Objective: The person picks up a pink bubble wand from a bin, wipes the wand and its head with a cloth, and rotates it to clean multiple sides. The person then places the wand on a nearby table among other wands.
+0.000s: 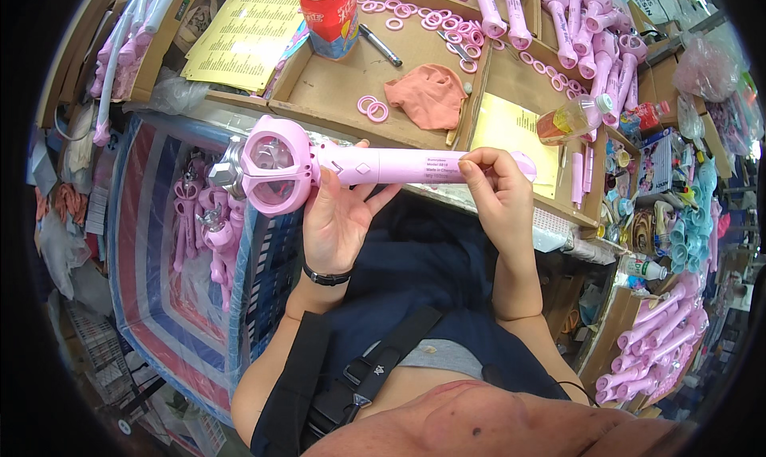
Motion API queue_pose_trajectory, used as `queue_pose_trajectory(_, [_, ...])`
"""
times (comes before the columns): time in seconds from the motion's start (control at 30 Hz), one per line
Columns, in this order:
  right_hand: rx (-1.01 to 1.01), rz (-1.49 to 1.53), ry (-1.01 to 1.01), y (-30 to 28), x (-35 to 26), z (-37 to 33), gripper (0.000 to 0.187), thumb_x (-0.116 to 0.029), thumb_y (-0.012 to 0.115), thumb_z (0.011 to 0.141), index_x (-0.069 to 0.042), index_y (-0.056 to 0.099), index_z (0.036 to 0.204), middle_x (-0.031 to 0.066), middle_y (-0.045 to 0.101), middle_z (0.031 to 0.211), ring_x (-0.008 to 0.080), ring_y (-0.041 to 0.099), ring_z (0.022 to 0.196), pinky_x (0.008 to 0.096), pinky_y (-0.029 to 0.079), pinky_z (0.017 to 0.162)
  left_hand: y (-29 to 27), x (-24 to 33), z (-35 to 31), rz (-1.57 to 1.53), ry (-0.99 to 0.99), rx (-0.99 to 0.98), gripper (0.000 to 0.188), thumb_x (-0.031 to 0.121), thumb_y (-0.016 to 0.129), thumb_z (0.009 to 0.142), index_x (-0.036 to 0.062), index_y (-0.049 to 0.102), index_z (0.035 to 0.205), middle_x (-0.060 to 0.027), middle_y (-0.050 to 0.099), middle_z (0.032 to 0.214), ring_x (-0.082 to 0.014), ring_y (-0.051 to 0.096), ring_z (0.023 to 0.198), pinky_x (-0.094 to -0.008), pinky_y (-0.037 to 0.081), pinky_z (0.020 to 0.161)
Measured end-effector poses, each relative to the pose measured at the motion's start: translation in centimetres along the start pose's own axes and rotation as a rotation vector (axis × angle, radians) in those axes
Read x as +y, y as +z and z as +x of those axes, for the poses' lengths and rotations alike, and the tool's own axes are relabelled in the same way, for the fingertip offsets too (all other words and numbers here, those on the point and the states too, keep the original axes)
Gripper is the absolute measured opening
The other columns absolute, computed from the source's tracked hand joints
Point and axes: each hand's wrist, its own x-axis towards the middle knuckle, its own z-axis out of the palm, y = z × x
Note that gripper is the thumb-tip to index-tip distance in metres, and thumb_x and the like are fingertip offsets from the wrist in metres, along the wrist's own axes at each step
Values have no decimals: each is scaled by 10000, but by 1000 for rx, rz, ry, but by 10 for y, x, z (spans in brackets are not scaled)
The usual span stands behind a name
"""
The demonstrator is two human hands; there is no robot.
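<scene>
A pink toy light stick (383, 166) lies crosswise in front of me. Its caged, clear round head with a silver faceted tip is at the left, and a small printed label sits on its handle. My left hand (339, 221) holds it from below, just under the head, thumb in front and fingers behind the handle. Near the handle's right end, my right hand (504, 197) pinches with thumb and forefinger beside the label. Whether a small piece is between those fingertips is hidden.
Behind the stick, a cardboard tray (319, 86) holds pink rings (455, 26), an orange cloth (427, 96) and a marker (380, 44). A red-labelled bottle (329, 18) and yellow sheets (239, 38) stand left. More light sticks fill a striped bag (144, 241) and a box (654, 337).
</scene>
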Motion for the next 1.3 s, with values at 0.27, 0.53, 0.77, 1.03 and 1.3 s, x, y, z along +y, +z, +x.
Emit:
queue_pose_trajectory(0.27, [-1, -35, -4, 0, 0, 0, 128, -89, 635, 851, 21, 605, 909, 74, 637, 798, 91, 596, 640, 224, 474, 590, -1, 0, 0, -30, -9, 4, 504, 349, 408, 962, 110, 253, 1378, -144, 345, 1400, -329, 377, 1273, -574, 330, 1029])
queue_pose_trajectory(0.53, [0, -66, -8, 0, 0, -1, 128, -90, 636, 851, 21, 603, 905, 77, 635, 797, 91, 591, 627, 227, 475, 586, -1, -1, 0, -30, -11, 9, 491, 344, 404, 964, 114, 262, 1374, -146, 354, 1393, -331, 375, 1275, -576, 332, 1027])
queue_pose_trajectory(0.77, [3, -94, -3, 0, -2, -1, 132, -98, 640, 848, 18, 603, 900, 75, 630, 787, 86, 581, 614, 225, 470, 578, -2, -1, 0, -33, -15, 13, 490, 345, 407, 962, 122, 260, 1373, -145, 351, 1393, -325, 377, 1274, -572, 338, 1027])
queue_pose_trajectory(1.03, [-3, -99, 10, -1, -2, -2, 130, -95, 640, 846, 18, 602, 896, 69, 618, 779, 80, 573, 605, 221, 462, 565, -3, -1, -1, -28, -13, -8, 485, 344, 407, 963, 128, 261, 1372, -136, 353, 1393, -322, 373, 1278, -572, 332, 1031])
queue_pose_trajectory(1.3, [8, -94, -3, 0, -3, -3, 129, -95, 641, 845, 18, 603, 894, 72, 617, 779, 79, 563, 594, 220, 458, 557, -3, -1, -2, -32, -5, -15, 476, 328, 406, 968, 133, 257, 1375, -142, 353, 1393, -328, 372, 1278, -576, 332, 1026])
